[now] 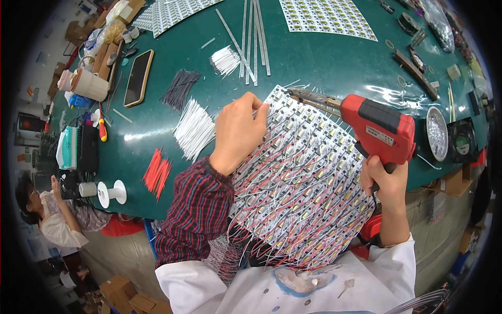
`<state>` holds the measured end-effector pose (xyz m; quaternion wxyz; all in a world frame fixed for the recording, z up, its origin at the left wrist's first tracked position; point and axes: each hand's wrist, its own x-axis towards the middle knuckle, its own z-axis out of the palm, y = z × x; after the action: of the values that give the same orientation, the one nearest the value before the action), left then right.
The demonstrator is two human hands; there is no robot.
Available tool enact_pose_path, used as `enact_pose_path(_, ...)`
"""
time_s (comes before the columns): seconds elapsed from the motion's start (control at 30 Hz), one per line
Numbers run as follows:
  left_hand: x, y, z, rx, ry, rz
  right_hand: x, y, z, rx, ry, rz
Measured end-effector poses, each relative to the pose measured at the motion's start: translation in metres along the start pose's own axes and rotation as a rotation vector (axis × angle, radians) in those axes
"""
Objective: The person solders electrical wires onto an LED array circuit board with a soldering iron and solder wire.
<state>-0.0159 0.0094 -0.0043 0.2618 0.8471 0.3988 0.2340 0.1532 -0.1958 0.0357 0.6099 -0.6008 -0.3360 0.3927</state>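
Observation:
My right hand [386, 178] grips a red and black soldering gun [380, 125] by its handle. The gun's long tip reaches left to the far edge of a white circuit board panel [303, 172]. Rows of small parts cover this panel, and many red, white and dark wires trail over it toward me. My left hand [240, 131] is closed in a pinch at the panel's far left corner; what its fingertips hold is hidden. Left of that hand lie bundles of cut wires: white ones [194, 128], black ones [180, 89] and red ones [156, 172].
Thin metal strips [255, 42] and a small white wire bundle [225, 60] lie farther off. More board panels [327, 18] rest at the back. A phone [139, 77], a cup [90, 83] and a spool [112, 193] stand left; a metal bowl [436, 133] is right. A person [57, 214] sits left.

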Motion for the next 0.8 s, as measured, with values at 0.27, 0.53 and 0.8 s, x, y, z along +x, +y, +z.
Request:
enact_pose_path(0.27, 0.002, -0.003, 0.005, -0.087, 0.028, -0.085, 0.015, 0.001, 0.012, -0.023, -0.025, 0.066)
enact_pose_path(0.53, 0.002, -0.007, 0.004, -0.074, 0.024, -0.053, 0.018, 0.004, 0.013, -0.054, -0.032, 0.084)
enact_pose_path(0.8, 0.004, -0.005, 0.003, -0.080, 0.009, -0.068, 0.017, 0.004, 0.014, -0.034, -0.015, 0.072)
